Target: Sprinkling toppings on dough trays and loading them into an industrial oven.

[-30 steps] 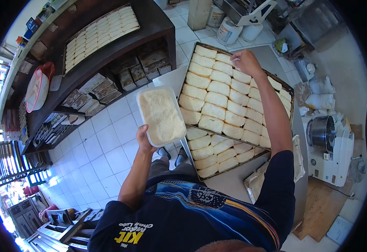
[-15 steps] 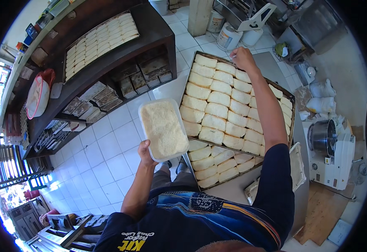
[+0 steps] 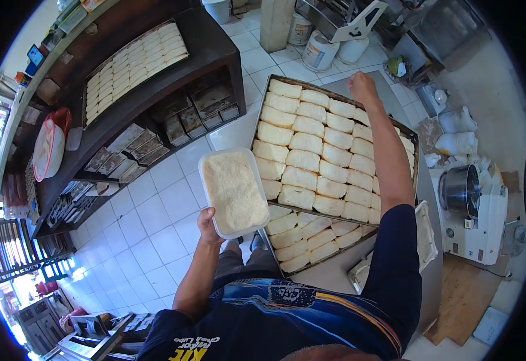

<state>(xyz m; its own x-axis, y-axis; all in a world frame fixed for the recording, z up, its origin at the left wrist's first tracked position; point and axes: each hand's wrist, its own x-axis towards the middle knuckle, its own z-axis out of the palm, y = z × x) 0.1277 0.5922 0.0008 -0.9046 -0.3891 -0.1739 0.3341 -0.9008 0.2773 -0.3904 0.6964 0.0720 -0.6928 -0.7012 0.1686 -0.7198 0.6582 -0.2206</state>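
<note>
My left hand (image 3: pixel 207 224) grips a translucent rectangular plastic container (image 3: pixel 231 186) full of pale, fine crumbs. It is held beside a large metal tray (image 3: pixel 305 142) packed with rows of pale oblong bread rolls. My right hand (image 3: pixel 362 87) hovers over that tray's far edge, fingers curled together; what is between them is too small to make out. A second tray of rolls (image 3: pixel 307 240) lies under the front of the first on a steel table (image 3: pixel 392 84), and my forearm crosses the upper tray's right side.
A dark shelving counter (image 3: pixel 212 66) at upper left carries another tray of rolls (image 3: pixel 133 72) and a red-rimmed basin (image 3: pixel 50 150). A mixer with a steel bowl (image 3: pixel 458 191) stands at right, buckets (image 3: pixel 320 51) at the back. Tiled floor (image 3: pixel 160 234) runs left of me.
The container in my left hand sits lower in the picture. My right hand has moved a little rightward along the tray's far edge, its fingers still curled.
</note>
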